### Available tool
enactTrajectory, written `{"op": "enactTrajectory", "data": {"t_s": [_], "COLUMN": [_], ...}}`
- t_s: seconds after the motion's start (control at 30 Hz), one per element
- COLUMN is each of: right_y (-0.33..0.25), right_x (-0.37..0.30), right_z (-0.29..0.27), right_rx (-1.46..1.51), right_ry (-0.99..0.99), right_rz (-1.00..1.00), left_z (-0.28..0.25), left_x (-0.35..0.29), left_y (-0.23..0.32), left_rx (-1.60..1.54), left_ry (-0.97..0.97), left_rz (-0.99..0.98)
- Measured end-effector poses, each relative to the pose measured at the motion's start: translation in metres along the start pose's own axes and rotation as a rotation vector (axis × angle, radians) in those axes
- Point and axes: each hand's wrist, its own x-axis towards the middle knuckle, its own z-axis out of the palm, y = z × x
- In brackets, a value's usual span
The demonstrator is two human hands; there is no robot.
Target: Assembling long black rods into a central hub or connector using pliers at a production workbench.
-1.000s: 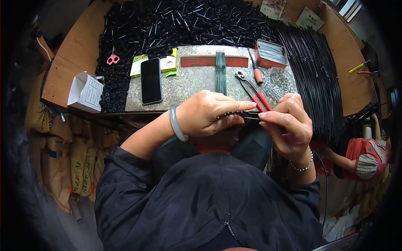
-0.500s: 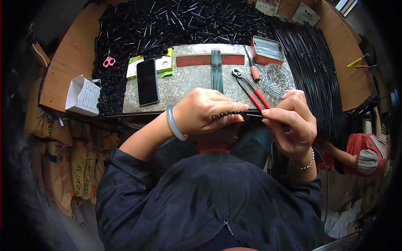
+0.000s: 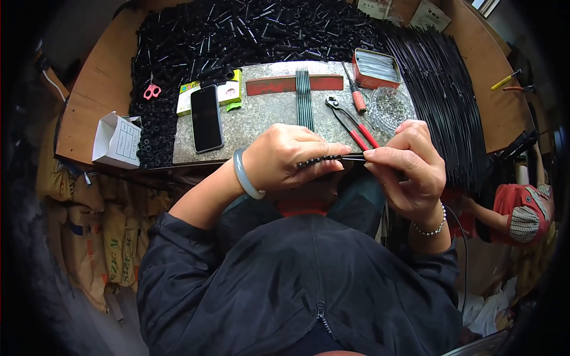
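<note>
My left hand [image 3: 279,153] is closed over a row of small black knobbly pieces [image 3: 317,161], whose edge shows between thumb and fingers. Facing it, my right hand [image 3: 412,169] pinches the end of thin, light and dark rod-like pieces [image 3: 354,158]. These bridge the short gap to the left fingertips; their exact kind is too fine to make out. Just beyond the fingers lie red-handled pliers [image 3: 350,123], jaws pointing away. Past my left hand, a bundle of thin dark green rods [image 3: 303,101] lies across a red bar [image 3: 270,85] on the grey board [image 3: 267,118].
A phone [image 3: 206,118] leans on a yellow-green box [image 3: 233,90]. A red tin [image 3: 375,69], a glass dish [image 3: 389,110] and a red-handled screwdriver [image 3: 358,99] sit right. Black tubular parts [image 3: 249,35] heap behind; long black rods [image 3: 442,101] line the right. Another person [image 3: 525,216] sits right.
The view has shifted slightly. Between my hands, light and dark thin pieces now show where one light line showed before. My right hand's fingertips have moved a little left; both grips stay closed.
</note>
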Motion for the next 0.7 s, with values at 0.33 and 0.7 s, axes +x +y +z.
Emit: {"op": "enactTrajectory", "data": {"t_s": [0.33,0.7], "right_y": [0.0029,0.0025], "right_x": [-0.0005,0.0012], "right_z": [0.0005,0.0045], "right_rx": [0.007,-0.041], "right_ry": [0.006,-0.039], "right_rz": [0.004,-0.077], "left_z": [-0.0006,0.0057], "left_x": [0.0013,0.0026], "left_y": [-0.0007,-0.0042], "left_rx": [0.013,0.022], "left_ry": [-0.020,0.057], "left_rz": [-0.006,0.062]}}
